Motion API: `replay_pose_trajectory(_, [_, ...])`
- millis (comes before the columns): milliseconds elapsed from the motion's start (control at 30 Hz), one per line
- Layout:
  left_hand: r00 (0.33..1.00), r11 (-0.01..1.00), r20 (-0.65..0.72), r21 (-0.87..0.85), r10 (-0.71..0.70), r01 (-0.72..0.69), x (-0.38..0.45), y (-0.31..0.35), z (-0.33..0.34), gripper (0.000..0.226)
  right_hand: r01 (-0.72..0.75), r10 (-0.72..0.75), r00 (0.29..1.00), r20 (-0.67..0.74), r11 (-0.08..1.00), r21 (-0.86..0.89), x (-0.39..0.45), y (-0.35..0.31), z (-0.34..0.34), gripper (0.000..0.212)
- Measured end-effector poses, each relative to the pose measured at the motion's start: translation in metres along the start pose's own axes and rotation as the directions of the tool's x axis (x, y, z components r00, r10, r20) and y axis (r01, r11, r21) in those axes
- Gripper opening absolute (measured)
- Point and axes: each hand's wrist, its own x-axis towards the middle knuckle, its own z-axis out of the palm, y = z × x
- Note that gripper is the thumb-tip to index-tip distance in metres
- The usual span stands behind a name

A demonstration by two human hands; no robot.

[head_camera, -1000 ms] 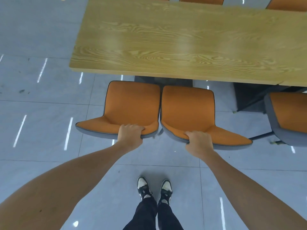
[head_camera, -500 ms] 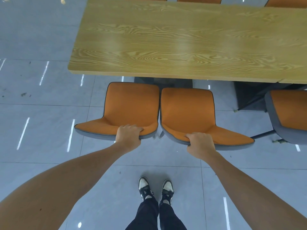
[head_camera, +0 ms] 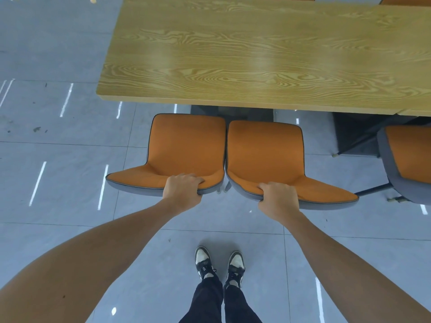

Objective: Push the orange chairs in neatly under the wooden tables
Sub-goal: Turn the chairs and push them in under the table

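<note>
Two orange chairs with grey shells stand side by side in front of the wooden table (head_camera: 256, 54), their seats facing its near edge and almost touching each other. My left hand (head_camera: 183, 191) grips the top of the left chair's (head_camera: 186, 145) backrest. On the right chair (head_camera: 265, 152), my right hand (head_camera: 278, 199) grips the backrest top the same way. The front edges of both seats lie just short of the table's edge. The chairs' legs are mostly hidden under the seats.
A third orange chair (head_camera: 410, 155) stands at the right, partly under the table. More orange chair backs (head_camera: 405, 0) show beyond the table's far side. Dark table legs (head_camera: 233, 111) sit behind the two chairs. Grey tiled floor (head_camera: 58, 183) lies open to the left; my feet (head_camera: 219, 264) stand behind the chairs.
Both chairs have slid slightly forward toward the table and come closer together. My hands keep the same hold on the backrests.
</note>
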Motion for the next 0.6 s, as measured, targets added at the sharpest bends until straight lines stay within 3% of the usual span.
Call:
replay_pose_trajectory(400, [1.000, 1.000, -0.011, -0.019, -0.005, 0.005, -0.003, 0.001, 0.000, 0.031, -0.048, 0.049, 0.999, -0.023, 0.999, 0.012, 0.005, -0.006, 0.007, 0.020])
replay_pose_trajectory(600, [1.000, 0.999, -0.011, -0.030, -0.012, 0.012, -0.005, 0.001, 0.000, 0.032, -0.031, 0.032, 0.999, -0.041, 0.999, 0.010, 0.006, -0.003, 0.012, 0.026])
